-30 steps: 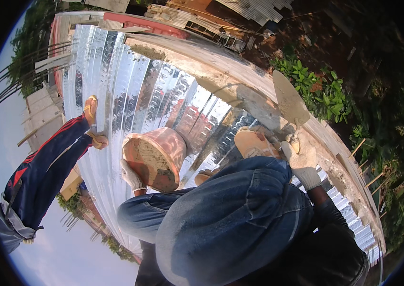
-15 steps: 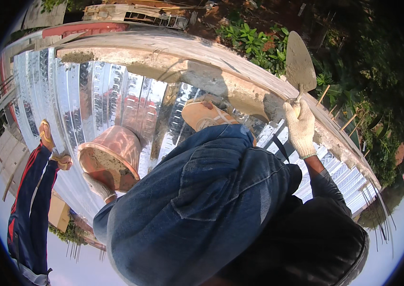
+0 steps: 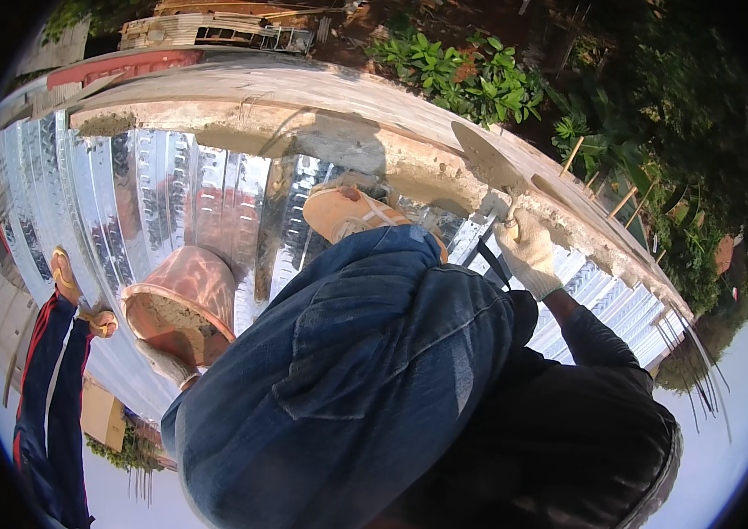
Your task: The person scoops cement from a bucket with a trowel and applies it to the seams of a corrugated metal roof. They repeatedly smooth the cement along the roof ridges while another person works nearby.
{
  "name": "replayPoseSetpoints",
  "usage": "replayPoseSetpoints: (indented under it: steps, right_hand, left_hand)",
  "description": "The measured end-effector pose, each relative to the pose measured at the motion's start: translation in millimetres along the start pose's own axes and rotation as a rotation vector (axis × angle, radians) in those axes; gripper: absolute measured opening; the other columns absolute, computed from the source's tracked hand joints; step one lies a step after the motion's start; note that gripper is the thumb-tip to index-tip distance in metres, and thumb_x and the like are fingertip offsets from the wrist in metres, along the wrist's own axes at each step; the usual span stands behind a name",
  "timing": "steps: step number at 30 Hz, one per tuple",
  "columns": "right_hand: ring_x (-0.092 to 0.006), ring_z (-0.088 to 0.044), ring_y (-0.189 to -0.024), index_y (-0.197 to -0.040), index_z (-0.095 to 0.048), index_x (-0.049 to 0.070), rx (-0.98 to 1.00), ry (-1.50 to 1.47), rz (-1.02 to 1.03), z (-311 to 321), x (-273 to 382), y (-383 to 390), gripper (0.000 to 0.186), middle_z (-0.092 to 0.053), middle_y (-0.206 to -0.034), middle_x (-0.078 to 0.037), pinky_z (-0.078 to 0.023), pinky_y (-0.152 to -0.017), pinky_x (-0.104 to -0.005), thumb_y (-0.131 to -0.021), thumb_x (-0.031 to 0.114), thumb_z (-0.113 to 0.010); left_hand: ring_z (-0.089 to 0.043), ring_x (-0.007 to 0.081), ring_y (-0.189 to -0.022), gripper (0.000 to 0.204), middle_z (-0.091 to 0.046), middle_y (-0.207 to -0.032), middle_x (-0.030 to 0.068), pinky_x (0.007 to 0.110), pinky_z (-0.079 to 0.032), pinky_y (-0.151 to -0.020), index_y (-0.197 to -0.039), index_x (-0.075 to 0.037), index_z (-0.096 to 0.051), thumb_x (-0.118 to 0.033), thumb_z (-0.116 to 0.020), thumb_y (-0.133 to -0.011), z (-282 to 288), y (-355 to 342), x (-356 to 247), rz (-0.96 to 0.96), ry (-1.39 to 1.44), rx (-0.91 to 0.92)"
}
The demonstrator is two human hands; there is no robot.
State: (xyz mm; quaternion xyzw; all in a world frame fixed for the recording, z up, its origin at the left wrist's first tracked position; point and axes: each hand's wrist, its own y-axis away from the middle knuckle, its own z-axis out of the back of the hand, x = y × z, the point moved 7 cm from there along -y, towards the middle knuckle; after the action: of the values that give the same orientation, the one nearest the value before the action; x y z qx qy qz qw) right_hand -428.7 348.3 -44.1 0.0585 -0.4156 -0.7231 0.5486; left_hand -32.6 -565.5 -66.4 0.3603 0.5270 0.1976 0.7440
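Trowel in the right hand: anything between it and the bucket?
Yes. In this view the wearer's tan shoe and bent jeans leg lie between the trowel and the bucket. Nothing visible separates the left hand from the bucket.

The left grip and the right grip are both covered in off-white knitted gloves. The trowel is coloured a dull grey-brown. The bucket is tinted a faded pinkish orange and patterned by wavy, paler streaks of light, while the mortar is toned grey-brown. The metal sheeting is striped in silver and broken up by dark dashes and reddish reflections. The jeans are faded to uneven blue; the tan shoe is crossed by whitish bands. The co-worker's navy trousers are edged with red stripes.
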Motion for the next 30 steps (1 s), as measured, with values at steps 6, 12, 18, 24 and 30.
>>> replayPoseSetpoints:
  steps: [6,12,18,24,30]
  right_hand:
    - [-0.0372,-0.066,-0.079,-0.105,-0.065,0.004,-0.192,-0.18,-0.231,4,-62,2,0.029,-0.069,-0.086,-0.019,-0.054,-0.077,-0.0436,-0.101,0.031,-0.073]
    - [-0.0423,-0.068,-0.085,-0.11,-0.065,0.003,-0.2,-0.017,-0.188,18,-67,0,0.035,-0.07,-0.09,-0.023,-0.054,-0.081,-0.0489,-0.102,0.036,-0.071]
    - [-0.0149,-0.063,-0.077,-0.112,-0.069,0.004,-0.206,-0.431,-0.304,-22,-112,-2,0.026,-0.071,-0.088,-0.006,-0.053,-0.074,-0.0345,-0.1,0.025,-0.078]
    - [-0.0184,-0.06,-0.074,-0.114,-0.071,0.004,-0.153,-0.382,-0.315,-14,-86,-1,0.029,-0.067,-0.081,-0.007,-0.052,-0.073,-0.0368,-0.095,0.024,-0.077]
    - [-0.0152,-0.061,-0.076,-0.119,-0.075,0.006,0.014,-0.27,-0.305,-20,-71,-2,0.034,-0.068,-0.081,-0.004,-0.053,-0.074,-0.0345,-0.092,0.025,-0.078]
  left_hand:
    - [-0.056,0.0224,-0.132,0.063,-0.061,-0.145,0.0063,0.037,-0.043,-0.116,-0.159,-0.008,-0.05,-0.055,-0.047,-0.117,7,9,-6,-0.079,-0.086,-0.133]
    - [-0.057,0.022,-0.128,0.061,-0.062,-0.141,0.0064,0.037,-0.044,-0.114,-0.155,-0.007,-0.052,-0.054,-0.049,-0.116,-3,24,-1,-0.208,-0.188,-0.187]
    - [-0.058,0.0216,-0.124,0.06,-0.063,-0.138,0.0066,0.037,-0.045,-0.111,-0.151,-0.006,-0.054,-0.054,-0.051,-0.115,-23,35,-5,-0.286,-0.227,-0.203]
    - [-0.058,0.0212,-0.12,0.058,-0.064,-0.134,0.0067,0.037,-0.046,-0.108,-0.146,-0.005,-0.057,-0.054,-0.053,-0.115,-32,32,0,-0.281,-0.253,-0.213]
    - [-0.059,0.0209,-0.117,0.056,-0.065,-0.13,0.0069,0.037,-0.047,-0.105,-0.142,-0.005,-0.059,-0.053,-0.054,-0.114,-36,35,-4,-0.309,-0.275,-0.22]
